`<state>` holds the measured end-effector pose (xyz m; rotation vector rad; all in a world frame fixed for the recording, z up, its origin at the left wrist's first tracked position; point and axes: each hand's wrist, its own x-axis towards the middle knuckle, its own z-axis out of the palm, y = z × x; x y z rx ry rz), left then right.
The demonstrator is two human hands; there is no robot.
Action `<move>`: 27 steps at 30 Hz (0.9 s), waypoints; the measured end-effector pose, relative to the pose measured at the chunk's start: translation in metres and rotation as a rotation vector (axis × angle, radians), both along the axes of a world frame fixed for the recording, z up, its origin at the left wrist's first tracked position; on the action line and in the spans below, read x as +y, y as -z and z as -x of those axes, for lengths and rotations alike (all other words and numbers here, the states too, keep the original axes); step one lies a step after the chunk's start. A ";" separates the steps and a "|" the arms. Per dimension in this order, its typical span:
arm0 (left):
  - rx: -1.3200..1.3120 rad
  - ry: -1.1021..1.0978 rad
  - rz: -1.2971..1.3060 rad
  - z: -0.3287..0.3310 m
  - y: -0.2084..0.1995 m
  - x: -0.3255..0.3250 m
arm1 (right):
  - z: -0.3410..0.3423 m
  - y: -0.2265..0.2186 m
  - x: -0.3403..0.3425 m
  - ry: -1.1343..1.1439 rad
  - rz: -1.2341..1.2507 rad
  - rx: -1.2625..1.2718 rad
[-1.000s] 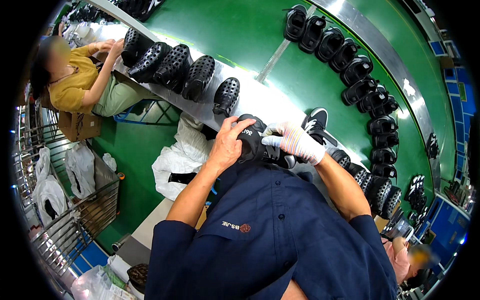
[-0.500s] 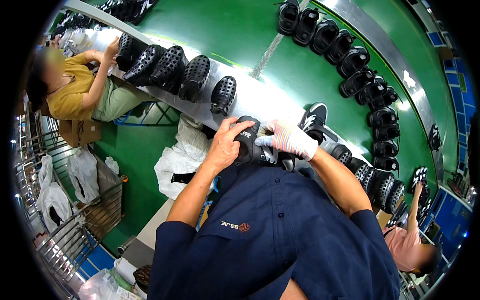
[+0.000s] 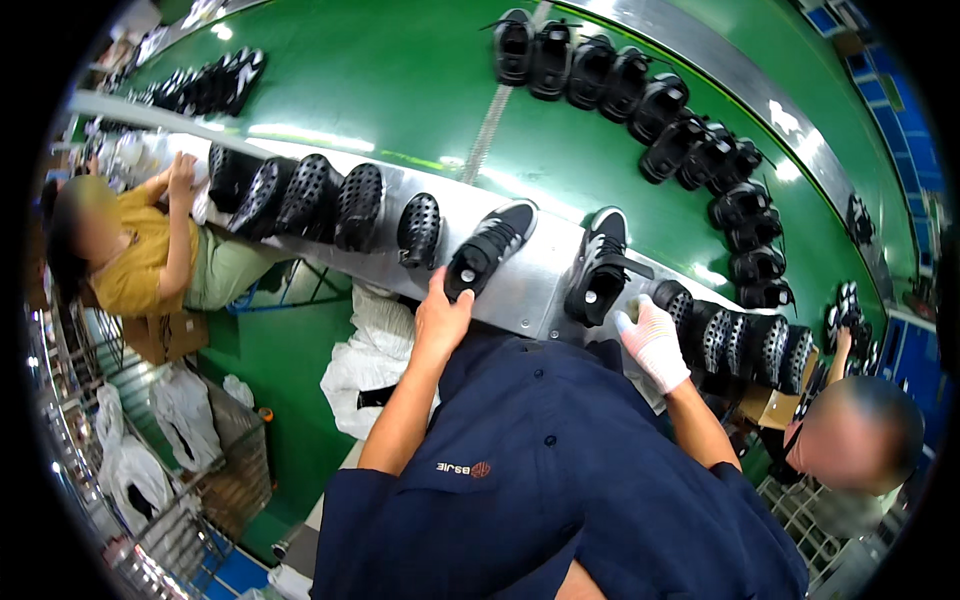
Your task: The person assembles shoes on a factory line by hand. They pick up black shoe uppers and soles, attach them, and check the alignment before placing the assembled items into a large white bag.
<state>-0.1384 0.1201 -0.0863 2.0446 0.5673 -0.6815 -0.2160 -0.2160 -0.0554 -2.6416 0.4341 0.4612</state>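
Observation:
My bare left hand [image 3: 443,318] grips the heel end of a black sneaker [image 3: 490,245] with a grey and white toe, which rests upright on the metal bench [image 3: 548,262] and points away to the right. To its right is a second sneaker [image 3: 600,265], its strap sticking out to the right. My right hand [image 3: 655,345], in a pale striped glove, is apart from both shoes with its thumb and fingers spread and nothing in it. Nearest to it are that strapped shoe and a black perforated shoe-shaped form [image 3: 673,300].
More perforated forms [image 3: 358,207] line the bench at left, and several stand at right. A curved row of black sneakers [image 3: 657,107] stands beyond the bench. People in yellow [image 3: 160,265] and pink sit either side. A white sack [image 3: 372,335] and wire cart [image 3: 235,490] are at left.
The sneaker, earlier sole up in both my hands near my body, is now upright on the bench under my left hand. My right hand has let go and moved right. The view has shifted.

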 end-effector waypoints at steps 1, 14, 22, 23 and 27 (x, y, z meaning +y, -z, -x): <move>-0.292 0.222 -0.289 0.009 -0.018 -0.008 | 0.006 0.022 -0.003 0.123 -0.056 -0.080; -0.862 0.832 -0.102 0.006 0.022 -0.113 | -0.026 0.035 0.045 0.130 -0.299 -0.669; -0.485 0.663 0.035 -0.007 0.014 -0.125 | -0.056 0.009 0.013 -0.460 -0.113 -0.253; -0.546 0.692 -0.034 -0.006 0.009 -0.127 | -0.052 0.017 0.013 -0.479 -0.111 -0.392; -0.644 0.801 -0.072 -0.010 0.021 -0.125 | -0.038 0.036 0.008 -0.193 -0.487 -0.522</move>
